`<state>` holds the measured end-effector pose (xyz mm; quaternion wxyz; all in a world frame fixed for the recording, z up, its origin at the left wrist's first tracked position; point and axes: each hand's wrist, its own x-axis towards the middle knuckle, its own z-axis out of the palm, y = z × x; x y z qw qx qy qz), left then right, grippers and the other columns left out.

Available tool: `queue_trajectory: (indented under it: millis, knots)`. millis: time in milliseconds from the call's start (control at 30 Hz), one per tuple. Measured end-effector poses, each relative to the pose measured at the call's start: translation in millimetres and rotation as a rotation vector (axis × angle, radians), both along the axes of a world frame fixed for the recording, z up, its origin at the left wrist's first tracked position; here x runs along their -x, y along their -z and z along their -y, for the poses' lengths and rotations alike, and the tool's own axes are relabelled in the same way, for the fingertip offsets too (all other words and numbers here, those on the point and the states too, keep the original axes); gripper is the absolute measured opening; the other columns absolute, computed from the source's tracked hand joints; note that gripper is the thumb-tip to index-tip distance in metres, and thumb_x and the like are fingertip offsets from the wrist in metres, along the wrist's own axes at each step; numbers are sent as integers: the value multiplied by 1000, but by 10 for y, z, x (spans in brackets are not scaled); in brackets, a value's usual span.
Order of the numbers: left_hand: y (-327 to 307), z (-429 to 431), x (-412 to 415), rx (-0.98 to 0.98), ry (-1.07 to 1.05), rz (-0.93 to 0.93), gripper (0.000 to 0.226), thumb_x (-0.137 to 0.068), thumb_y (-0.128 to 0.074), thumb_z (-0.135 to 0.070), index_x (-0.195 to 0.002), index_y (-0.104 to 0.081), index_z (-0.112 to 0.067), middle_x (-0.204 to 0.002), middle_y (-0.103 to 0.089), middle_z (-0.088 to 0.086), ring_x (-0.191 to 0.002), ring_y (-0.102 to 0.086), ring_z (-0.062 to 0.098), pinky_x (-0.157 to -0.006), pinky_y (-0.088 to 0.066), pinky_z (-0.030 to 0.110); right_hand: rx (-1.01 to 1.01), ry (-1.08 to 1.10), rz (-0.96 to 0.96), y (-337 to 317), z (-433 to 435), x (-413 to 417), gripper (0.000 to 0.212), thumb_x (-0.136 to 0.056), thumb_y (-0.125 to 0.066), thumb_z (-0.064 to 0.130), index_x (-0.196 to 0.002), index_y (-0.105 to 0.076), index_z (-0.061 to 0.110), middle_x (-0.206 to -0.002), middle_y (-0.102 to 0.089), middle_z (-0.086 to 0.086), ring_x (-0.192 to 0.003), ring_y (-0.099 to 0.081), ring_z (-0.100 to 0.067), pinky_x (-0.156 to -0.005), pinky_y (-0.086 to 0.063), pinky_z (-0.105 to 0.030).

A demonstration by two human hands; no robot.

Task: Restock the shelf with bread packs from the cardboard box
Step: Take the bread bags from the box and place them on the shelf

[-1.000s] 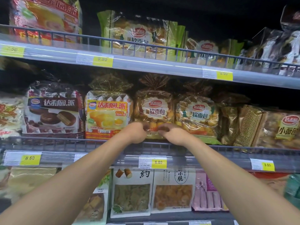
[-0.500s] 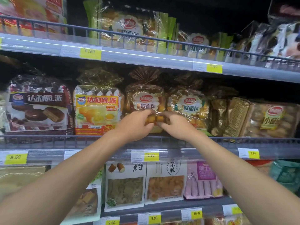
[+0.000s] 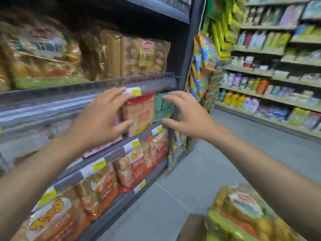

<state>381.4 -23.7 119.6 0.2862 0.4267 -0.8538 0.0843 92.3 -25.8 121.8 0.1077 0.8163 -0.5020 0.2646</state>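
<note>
Both my hands hang in the air in front of the shelf, empty, fingers spread. My left hand point(image 3: 102, 117) is near the shelf rail point(image 3: 86, 87); my right hand point(image 3: 189, 117) is beside the shelf's end post. Bread packs point(image 3: 40, 54) with white oval labels stand on the shelf at upper left, blurred. At bottom right a clear bread pack point(image 3: 243, 213) with a green strip sticks out of the cardboard box point(image 3: 192, 226), below my right forearm.
Lower shelves point(image 3: 111, 152) hold orange and red snack packs with yellow price tags. Hanging snack bags point(image 3: 203, 66) cover the shelf end. A grey floor aisle point(image 3: 260, 153) runs to the right, with another stocked shelf unit point(image 3: 278, 66) across it.
Both hands have let go of the bread pack on the shelf and pulled back, open. My view has swung right and down, bringing the aisle and the box into sight.
</note>
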Motion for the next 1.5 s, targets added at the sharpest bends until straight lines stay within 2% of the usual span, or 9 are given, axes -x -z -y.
queue_trajectory:
  millis: [433,600,767,933,1033,1133,1233,1367,1500]
  knots:
    - [1513,-203,2427,-402,462,53,70,-85,-54,-61,-148,-43,-32,-156,-40,-3,-142,-42,22,-115,-39,44,-320,762,173,1314,-2235,2281,66,-84,-65,58,-141,-53,28,-146,-48,3,-136,-43,-19,-111,-34,-35]
    - [1968,-320,2965,-681,392,131,80,-79,-52,-71,-148,-40,-33,-153,-46,-2,-136,-50,24,-107,-45,45,-427,1020,292,1745,-2934,2583,67,-84,-75,47,-142,-53,22,-142,-52,0,-132,-48,-23,-109,-39,-38]
    - [2320,-330,3252,-968,229,207,92,-87,-61,-66,-157,-27,-17,-157,-43,12,-139,-48,32,-107,-44,41,-569,1295,480,2108,-3408,2850,89,-80,-70,66,-150,-41,19,-149,-51,-6,-135,-49,-28,-110,-42,-48]
    - [2419,-378,3344,-1286,98,120,88,-89,-62,-64,-152,-34,-9,-149,-46,11,-123,-56,32,-84,-59,47,-700,1334,987,2216,-3459,2991,78,-85,-70,61,-143,-50,14,-129,-66,-6,-105,-68,-21,-97,-55,-44]
    - [2460,-435,3368,-1388,96,55,62,-90,-65,-59,-117,-56,-4,-120,-65,7,-101,-64,23,-68,-55,38,-713,1292,1116,2258,-3461,3028,53,-88,-69,57,-118,-68,14,-101,-78,-2,-88,-76,-19,-89,-60,-42]
    - [2475,-439,3357,-1467,114,-5,55,-86,-71,-58,-110,-65,-9,-107,-72,6,-92,-67,19,-60,-51,31,-715,1267,1223,2274,-3471,3032,49,-86,-71,56,-112,-71,14,-93,-80,-1,-83,-77,-19,-78,-61,-36]
    - [2481,-452,3343,-1546,124,-36,46,-86,-72,-55,-110,-68,-16,-106,-72,0,-92,-65,15,-65,-48,29,-749,1226,1333,2284,-3476,3065,53,-84,-73,56,-114,-71,13,-94,-80,-1,-86,-77,-18,-71,-58,-31]
    - [2488,-478,3319,-1595,138,-104,50,-79,-80,-55,-111,-60,-22,-113,-70,4,-102,-65,20,-78,-53,35,-745,1138,1525,2288,-3500,3095,80,-62,-86,59,-120,-69,8,-106,-78,-11,-103,-74,-30,-98,-56,-49]
    - [2424,-475,3308,-1694,141,-124,67,-63,-90,-51,-115,-70,-13,-104,-78,10,-106,-71,32,-98,-55,51,-748,1055,1656,2193,-3484,3047,60,-77,-80,45,-121,-70,6,-109,-76,-17,-103,-73,-35,-90,-59,-47]
